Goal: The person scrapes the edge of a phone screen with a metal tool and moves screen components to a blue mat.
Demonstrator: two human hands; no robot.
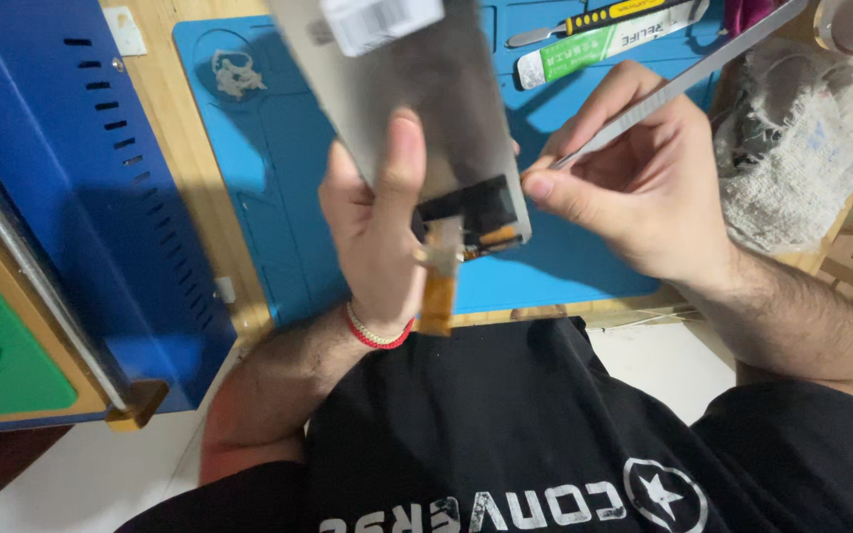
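My left hand [379, 232] grips a grey phone screen panel [417, 99], held up with its back toward me, thumb pressed on its face. An orange flex cable [438, 291] hangs from the panel's lower end beside a black connector patch [476, 205]. My right hand [634, 178] pinches long metal tweezers [683, 84], their tip touching the panel's lower right edge near the black patch. Both hands hover above a blue work mat [278, 158].
A blue metal machine [61, 178] stands at the left with a green pad [2, 355] below it. On the mat's far side lie a yellow-handled tool [594, 18] and a green-white tube [584, 49]. A crumpled white cloth [792, 148] sits at the right.
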